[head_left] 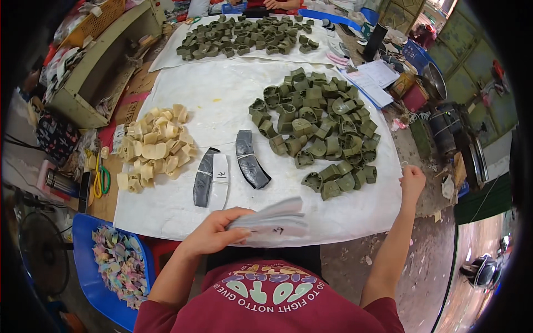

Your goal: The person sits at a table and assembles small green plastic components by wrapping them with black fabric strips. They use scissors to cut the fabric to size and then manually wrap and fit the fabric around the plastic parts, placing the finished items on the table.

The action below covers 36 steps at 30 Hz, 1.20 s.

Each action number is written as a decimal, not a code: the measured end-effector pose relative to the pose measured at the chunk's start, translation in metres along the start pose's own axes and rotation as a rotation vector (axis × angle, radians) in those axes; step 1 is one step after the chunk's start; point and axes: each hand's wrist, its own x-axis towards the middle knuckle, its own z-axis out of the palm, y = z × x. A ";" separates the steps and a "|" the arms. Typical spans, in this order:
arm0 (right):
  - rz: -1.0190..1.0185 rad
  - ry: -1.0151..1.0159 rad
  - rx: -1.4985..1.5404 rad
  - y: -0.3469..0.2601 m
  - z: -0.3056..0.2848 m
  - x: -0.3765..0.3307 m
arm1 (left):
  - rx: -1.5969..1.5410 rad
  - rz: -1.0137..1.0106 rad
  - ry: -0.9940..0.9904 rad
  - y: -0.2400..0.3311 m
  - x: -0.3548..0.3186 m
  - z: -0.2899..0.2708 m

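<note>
Our left hand (214, 233) fingers grip a fanned stack of grey-white curved flat pieces (272, 222); right hand (412, 182) fingers curl shut beside the olive-green moulded parts (316, 133) on the white-covered tabletop (222, 94).

bare sheet (222, 100) centre – green pile (319, 130) crowds right

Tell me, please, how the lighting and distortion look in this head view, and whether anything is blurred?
Head view: even daylight, soft shadows, no harsh glare on the white sheet; fisheye bends the sheet's edges, with a dark rim; the pale stack in the left hand looks slightly smeared.
</note>
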 end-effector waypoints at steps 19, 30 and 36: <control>-0.544 -0.835 -0.168 -0.201 0.156 -0.201 | 0.917 0.470 0.500 -0.021 0.042 -0.012; -0.325 -0.824 0.422 -0.206 0.171 -0.207 | -0.485 0.244 0.544 -0.008 0.067 -0.002; -0.777 -0.695 0.294 -0.227 0.105 -0.195 | -0.452 0.211 0.331 0.015 0.076 0.003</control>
